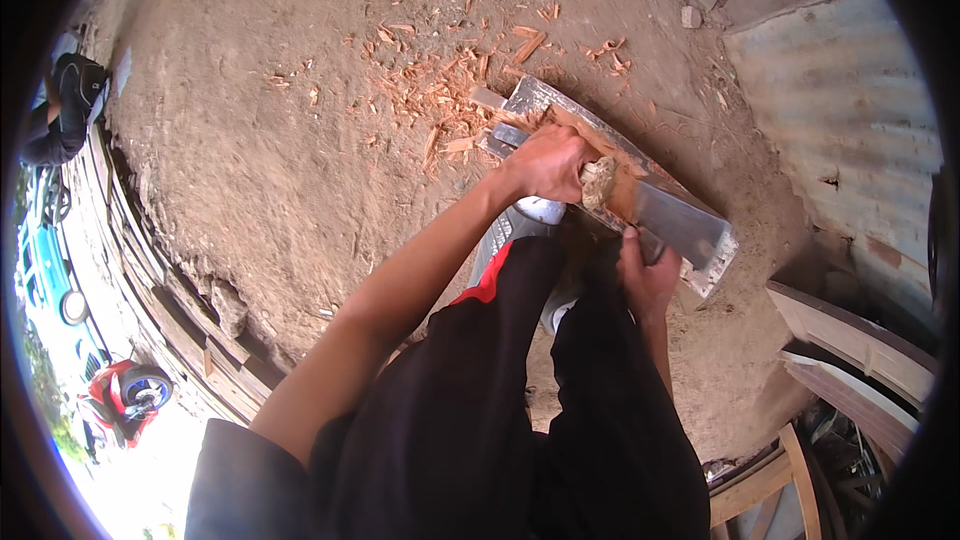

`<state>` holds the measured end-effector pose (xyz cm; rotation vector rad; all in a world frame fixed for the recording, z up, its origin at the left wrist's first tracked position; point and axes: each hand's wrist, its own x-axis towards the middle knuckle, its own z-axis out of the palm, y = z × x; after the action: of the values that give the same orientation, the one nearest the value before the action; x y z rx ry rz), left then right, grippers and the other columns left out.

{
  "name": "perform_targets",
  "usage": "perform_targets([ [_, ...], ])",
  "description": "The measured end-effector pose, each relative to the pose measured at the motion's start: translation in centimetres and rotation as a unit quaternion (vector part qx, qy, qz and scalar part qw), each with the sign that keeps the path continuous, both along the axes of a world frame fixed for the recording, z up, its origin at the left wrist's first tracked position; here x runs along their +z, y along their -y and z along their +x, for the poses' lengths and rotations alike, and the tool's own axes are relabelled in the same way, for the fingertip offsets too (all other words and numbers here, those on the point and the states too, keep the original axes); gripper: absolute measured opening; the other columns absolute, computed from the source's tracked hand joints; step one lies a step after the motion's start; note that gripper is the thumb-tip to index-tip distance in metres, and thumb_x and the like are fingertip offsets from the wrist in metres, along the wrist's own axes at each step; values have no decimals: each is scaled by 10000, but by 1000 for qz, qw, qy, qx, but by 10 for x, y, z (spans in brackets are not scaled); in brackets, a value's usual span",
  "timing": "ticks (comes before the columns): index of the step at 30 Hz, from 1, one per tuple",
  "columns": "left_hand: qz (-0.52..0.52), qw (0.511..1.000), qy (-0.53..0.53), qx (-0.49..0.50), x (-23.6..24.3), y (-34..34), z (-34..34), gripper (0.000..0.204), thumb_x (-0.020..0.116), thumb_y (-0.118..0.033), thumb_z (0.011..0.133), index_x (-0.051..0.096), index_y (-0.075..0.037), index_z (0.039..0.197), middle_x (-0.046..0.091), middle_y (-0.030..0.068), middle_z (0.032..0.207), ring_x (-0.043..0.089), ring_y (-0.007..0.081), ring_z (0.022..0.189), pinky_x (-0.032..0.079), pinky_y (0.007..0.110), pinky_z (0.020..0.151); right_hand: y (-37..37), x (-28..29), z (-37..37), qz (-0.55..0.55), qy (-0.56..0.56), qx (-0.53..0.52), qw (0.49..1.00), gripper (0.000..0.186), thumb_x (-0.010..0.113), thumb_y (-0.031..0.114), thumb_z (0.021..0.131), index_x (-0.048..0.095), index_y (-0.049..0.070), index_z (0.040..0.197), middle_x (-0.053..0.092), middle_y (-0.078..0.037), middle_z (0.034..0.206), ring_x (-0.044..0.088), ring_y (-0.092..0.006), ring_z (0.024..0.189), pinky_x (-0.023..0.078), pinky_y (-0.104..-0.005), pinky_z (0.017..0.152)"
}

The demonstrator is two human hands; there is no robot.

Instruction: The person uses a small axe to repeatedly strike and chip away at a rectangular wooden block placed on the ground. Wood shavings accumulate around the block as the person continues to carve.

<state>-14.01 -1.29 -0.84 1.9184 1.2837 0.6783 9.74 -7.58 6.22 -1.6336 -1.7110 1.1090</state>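
My left hand [553, 162] is closed around a reddish-brown piece of wood, over a weathered board lying aslant on the ground. The pale, rough lump [598, 183] beside its fingers may be that wood's end. A broad, flat grey metal blade [685, 223] lies across the board [712, 275] to the right. My right hand [650, 272] is closed at the blade's near edge, by my right knee; its handle, if it has one, is hidden. Past my left hand, short flat strips [508, 134] poke out at the board's left side.
Wood shavings [440, 90] are scattered over the dirt floor beyond my hands. Corrugated metal sheeting [845, 110] stands at right, above stacked boards [850, 340]. Long planks [140, 250] line the left side. Outside are a red motorcycle [125, 400], a blue vehicle [45, 265] and a dark-clad person [70, 110].
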Motion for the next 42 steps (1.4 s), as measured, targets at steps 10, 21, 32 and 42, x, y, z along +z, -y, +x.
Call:
perform_targets([
  [10, -30, 997, 67, 20, 1, -10, -25, 281, 790, -263, 613, 632, -40, 683, 617, 186, 643, 647, 395, 656, 471, 462, 580, 4, 37, -21, -100, -198, -130, 966, 122, 606, 70, 1017, 578, 4, 918, 498, -3, 590, 463, -87, 462, 370, -270, 443],
  [21, -17, 998, 53, -1, 10, -2, 0, 205, 681, -151, 563, 585, -14, 681, 610, 227, 653, 645, 456, 694, 483, 528, 624, 7, 47, -21, -109, -93, -76, 987, 105, 631, 63, 1001, 576, -7, 944, 496, -3, 585, 457, -83, 456, 356, -260, 430],
  [32, -7, 998, 48, 31, 6, 2, 2, 205, 663, -142, 542, 633, -31, 712, 609, 232, 654, 645, 452, 703, 496, 512, 624, 0, 32, -16, -131, -107, -101, 980, 128, 659, 110, 992, 587, 5, 975, 554, -20, 628, 504, -92, 489, 409, -268, 457],
  [42, 27, 993, 72, 91, 8, -7, -3, 216, 715, -194, 567, 656, -27, 692, 634, 231, 664, 669, 439, 717, 532, 502, 656, 15, 7, -15, -74, -185, -109, 974, 118, 690, 100, 958, 614, 23, 1006, 569, 5, 647, 522, -78, 487, 420, -256, 454],
])
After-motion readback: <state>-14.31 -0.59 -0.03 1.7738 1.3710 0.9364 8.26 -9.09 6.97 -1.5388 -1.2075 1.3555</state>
